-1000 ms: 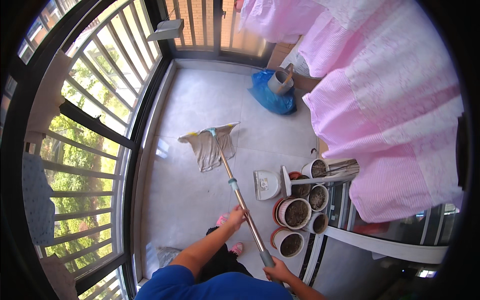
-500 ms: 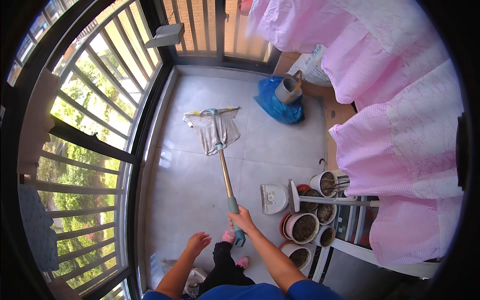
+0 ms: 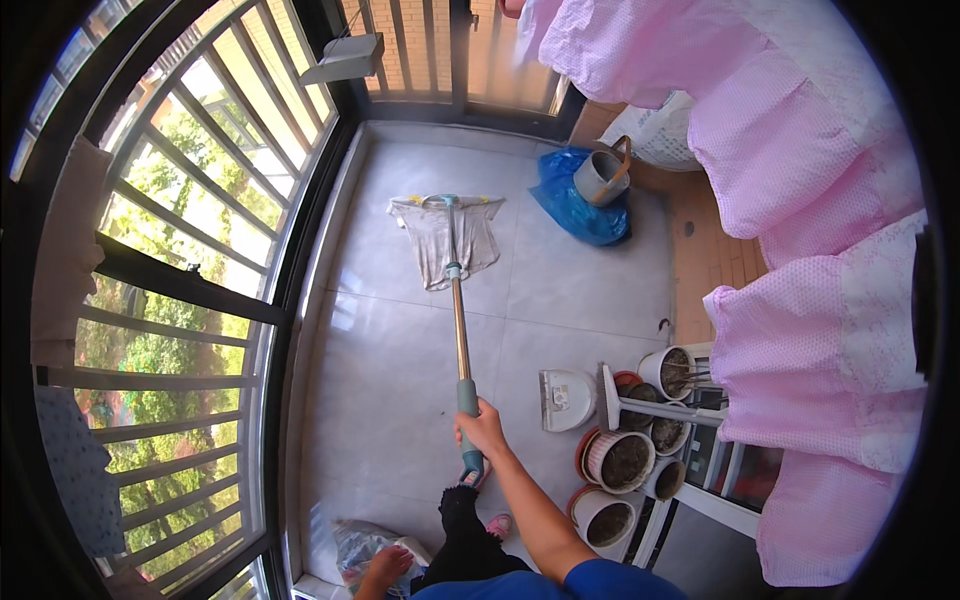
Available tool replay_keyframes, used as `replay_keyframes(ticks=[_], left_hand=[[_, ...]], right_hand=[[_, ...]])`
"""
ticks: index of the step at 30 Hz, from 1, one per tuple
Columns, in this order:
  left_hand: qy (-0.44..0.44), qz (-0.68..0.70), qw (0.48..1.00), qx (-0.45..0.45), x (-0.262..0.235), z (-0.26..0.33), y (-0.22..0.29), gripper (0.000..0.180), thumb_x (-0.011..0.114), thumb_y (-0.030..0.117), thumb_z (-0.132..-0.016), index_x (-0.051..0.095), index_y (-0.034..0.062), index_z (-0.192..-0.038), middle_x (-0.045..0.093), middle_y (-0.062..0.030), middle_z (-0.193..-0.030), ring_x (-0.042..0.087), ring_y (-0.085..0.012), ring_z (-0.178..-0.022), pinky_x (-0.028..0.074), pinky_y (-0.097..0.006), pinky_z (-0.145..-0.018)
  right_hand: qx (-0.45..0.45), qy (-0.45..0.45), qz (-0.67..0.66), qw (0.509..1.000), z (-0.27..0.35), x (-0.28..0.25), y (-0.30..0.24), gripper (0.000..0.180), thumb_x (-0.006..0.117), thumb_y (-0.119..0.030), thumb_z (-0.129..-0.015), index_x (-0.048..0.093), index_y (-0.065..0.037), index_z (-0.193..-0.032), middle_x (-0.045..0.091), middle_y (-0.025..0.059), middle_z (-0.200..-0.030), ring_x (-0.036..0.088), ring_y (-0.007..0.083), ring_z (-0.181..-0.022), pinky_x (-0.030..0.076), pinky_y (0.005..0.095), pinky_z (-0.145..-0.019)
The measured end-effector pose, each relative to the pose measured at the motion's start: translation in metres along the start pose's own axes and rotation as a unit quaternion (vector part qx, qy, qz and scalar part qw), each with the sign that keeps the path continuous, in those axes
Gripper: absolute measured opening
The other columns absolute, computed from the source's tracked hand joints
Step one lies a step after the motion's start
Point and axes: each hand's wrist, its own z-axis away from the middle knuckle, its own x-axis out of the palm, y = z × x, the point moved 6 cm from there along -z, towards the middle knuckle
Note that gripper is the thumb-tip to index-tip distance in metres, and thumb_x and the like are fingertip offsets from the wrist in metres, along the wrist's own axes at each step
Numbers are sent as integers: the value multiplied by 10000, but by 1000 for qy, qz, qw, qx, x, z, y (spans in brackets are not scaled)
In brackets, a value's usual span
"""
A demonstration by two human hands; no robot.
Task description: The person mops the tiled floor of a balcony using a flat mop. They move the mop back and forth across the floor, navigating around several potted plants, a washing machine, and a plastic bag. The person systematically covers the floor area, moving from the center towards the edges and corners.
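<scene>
My right hand (image 3: pixel 482 428) is wrapped round the grey-green grip of a mop (image 3: pixel 461 335) with a shiny metal pole. The pole slants away from me to the mop head, where a damp greyish cloth (image 3: pixel 447 245) lies spread on the floor, hung from a bar with yellow clips. Low at the left, my left hand (image 3: pixel 388 566) is off the mop with its fingers loosely apart. It holds nothing that I can see. Beside it is a clear plastic bag (image 3: pixel 355 545), partly covered by my hand and leg.
On the right stand several flowerpots (image 3: pixel 620 462) with soil, a dustpan (image 3: pixel 568 400) and a broom (image 3: pixel 612 398). Farther back, a metal watering can (image 3: pixel 602 178) rests on a blue bag (image 3: pixel 580 215). Pink curtains (image 3: pixel 800 320) hang at right; railed windows (image 3: pixel 170 400) line the left.
My left hand has dropped lower and nearer my body. The view has shifted, so the room appears slightly farther right. My right hand keeps its hold on the mop.
</scene>
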Motion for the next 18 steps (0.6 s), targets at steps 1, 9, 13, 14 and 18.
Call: replay_keyframes(ticks=[1,9,13,14,18], left_hand=[[-29,5,1000,-6,11,1,-5,217,477,176,-765,455,22,-916,494,-148,-975,481,-318,-933,397,-422,-814],[9,-99,991,85,42,1,35,204,471,106,-751,442,26,-937,527,-132,-844,544,-271,-797,456,-379,-701],[7,-113,982,149,84,13,84,230,459,74,-750,408,7,-964,520,-143,-848,551,-270,-769,469,-354,-684],[8,-110,980,166,94,18,93,235,456,69,-751,401,3,-969,518,-145,-849,552,-270,-765,471,-348,-686],[-23,-106,974,197,132,20,100,203,434,61,-763,405,9,-957,513,-141,-853,545,-262,-786,466,-366,-717]], right_hand=[[-4,-6,4,1000,-7,0,0,82,478,-21,-687,420,-24,-745,468,59,-560,464,125,-414,402,266,-357],[54,29,31,998,-97,-17,31,269,440,-305,-808,399,-40,-831,451,71,-563,462,147,-417,409,288,-357],[148,68,123,979,-90,-56,86,386,326,-432,-828,382,-51,-843,439,75,-526,444,172,-373,401,317,-339],[169,76,161,969,-80,-71,98,387,324,-433,-828,384,-51,-829,436,77,-511,439,174,-359,396,319,-333],[193,70,174,963,-18,-135,137,431,336,-435,-819,427,-18,-761,464,101,-497,469,204,-350,396,342,-323]])
